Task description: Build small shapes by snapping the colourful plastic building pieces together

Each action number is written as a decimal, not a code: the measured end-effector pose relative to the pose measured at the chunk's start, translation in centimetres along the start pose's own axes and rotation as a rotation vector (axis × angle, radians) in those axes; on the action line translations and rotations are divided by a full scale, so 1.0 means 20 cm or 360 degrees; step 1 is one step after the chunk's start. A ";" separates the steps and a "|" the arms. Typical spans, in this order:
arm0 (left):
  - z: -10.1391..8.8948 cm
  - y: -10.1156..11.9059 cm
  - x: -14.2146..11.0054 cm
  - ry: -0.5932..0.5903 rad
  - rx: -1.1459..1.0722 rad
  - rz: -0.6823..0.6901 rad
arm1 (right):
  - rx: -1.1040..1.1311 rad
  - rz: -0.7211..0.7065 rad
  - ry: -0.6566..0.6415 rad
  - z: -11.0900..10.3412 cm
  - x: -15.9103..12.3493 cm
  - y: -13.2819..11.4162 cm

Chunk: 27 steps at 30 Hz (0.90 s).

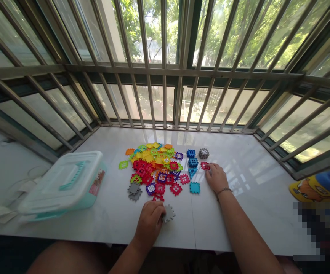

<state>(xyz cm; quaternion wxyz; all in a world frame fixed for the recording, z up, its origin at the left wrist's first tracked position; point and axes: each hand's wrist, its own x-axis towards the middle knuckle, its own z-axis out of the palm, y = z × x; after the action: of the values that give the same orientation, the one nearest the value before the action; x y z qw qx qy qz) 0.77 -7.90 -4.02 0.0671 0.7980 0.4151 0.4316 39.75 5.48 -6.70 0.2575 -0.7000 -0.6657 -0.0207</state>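
A pile of colourful interlocking plastic tiles (153,163) lies on the white sill (239,198): yellow, orange, red, purple, green and grey pieces. My left hand (149,219) rests near the front edge, fingers curled on a grey tile (169,213). My right hand (216,177) reaches further back, its fingertips on a red tile (205,166). Blue tiles (193,163) lie just left of that hand, one more blue tile (194,187) sits nearer to me, and a grey tile (203,153) sits behind.
A clear plastic storage box with a teal handle (64,184) stands at the left of the sill. Barred windows (165,76) close off the back and both sides. A yellow and blue printed object (319,186) lies at the right edge.
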 end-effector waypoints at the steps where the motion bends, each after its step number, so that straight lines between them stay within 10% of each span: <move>1: 0.00 0.00 0.00 0.0000 -0.0001 0.0002 | -0.0003 0.0001 -0.0001 0.00 0.00 0.00; 27: 0.03 0.03 0.02 -0.0233 0.0118 0.0097 | 0.0052 -0.0125 0.0180 -0.07 -0.01 -0.06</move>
<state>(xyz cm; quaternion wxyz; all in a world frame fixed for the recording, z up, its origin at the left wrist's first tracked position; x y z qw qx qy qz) 1.62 -7.85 -3.81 0.0547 0.8416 0.4003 0.3583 39.13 4.77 -5.10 0.3051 -0.6667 -0.6774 -0.0593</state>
